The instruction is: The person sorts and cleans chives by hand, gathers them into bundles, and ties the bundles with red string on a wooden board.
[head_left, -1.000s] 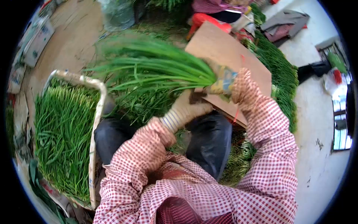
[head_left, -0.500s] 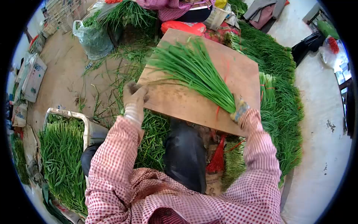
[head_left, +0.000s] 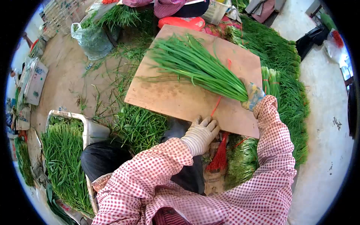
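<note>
A wooden board (head_left: 165,95) lies in front of me with a bunch of long green chives (head_left: 202,71) across it. My right hand (head_left: 253,96), in a patterned glove, is closed around the stem ends at the board's right side. A thin red tie (head_left: 216,105) runs beneath the bunch, one end towards the front edge and the other showing behind the stems. My left hand (head_left: 202,134), in a pale striped glove, is at the front edge, fingers somewhat apart and touching or close to the tie's near end. Whether its thumb touches anything is hidden.
Tied chives (head_left: 283,75) are piled along the right. A white crate (head_left: 89,131) of cut greens stands at left. Red ties (head_left: 218,157) hang below the board. Loose leaves (head_left: 138,123) and a plastic bag (head_left: 92,43) lie on the left; another person (head_left: 170,7) is opposite.
My left hand has moved right from the board's left corner to its front edge by the red tie. The right hand has shifted the chives' stem ends right and slightly away.
</note>
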The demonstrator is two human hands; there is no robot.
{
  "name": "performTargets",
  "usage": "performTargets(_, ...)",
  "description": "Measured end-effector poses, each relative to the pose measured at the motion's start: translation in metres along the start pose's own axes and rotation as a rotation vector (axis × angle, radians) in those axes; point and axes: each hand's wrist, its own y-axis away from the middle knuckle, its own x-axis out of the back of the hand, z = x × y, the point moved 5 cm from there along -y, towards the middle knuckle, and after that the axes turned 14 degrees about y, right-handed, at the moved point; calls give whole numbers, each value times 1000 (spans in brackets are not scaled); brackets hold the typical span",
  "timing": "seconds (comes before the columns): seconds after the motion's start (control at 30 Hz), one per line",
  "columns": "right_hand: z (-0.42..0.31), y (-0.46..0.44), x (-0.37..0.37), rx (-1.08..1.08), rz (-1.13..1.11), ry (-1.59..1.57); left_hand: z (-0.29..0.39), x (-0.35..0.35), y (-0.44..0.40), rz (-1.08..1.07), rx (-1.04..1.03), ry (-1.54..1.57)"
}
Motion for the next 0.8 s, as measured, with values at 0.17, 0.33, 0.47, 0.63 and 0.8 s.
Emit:
performTargets(0.17,-14,24,-24,-82,-37,63,1,3,0,-14,-28,-3)
performTargets(0.33,-24,38,-48,52,297,244,5,0,-2,10,-13,-40)
performTargets(0.47,-26,38,-46,45,285,242,14,15,-8,-127,15,-10)
performTargets(0.63,-18,28,-53,77,212,383,7,63,-64,169,-269,84)
performTargets(0.8,-22,35,-45,74,297,151,-88,114,-111,323,5,-188)
